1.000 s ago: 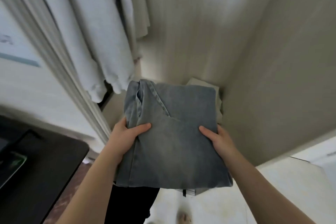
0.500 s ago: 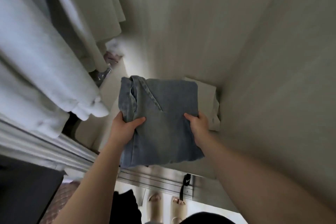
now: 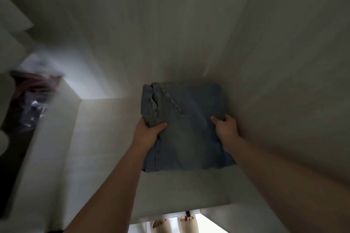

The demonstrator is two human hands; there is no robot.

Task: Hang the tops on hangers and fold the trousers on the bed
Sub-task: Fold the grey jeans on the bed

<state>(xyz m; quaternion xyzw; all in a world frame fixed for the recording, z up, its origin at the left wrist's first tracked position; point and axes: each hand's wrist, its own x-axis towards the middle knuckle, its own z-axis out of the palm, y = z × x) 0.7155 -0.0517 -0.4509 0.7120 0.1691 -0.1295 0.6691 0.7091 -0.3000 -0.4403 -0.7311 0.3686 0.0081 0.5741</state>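
Deep in the pale wardrobe compartment [image 3: 106,138], the folded blue jeans [image 3: 181,130] sit on its floor, tucked into the back right corner against the wall, the only thing I can make out in there. Left hand [image 3: 149,130] pinches the thick left fold, right hand [image 3: 225,128] grips the right edge, both clamped on denim. It looks heavy, soft and floppy, so holding both sides should keep the stack square.
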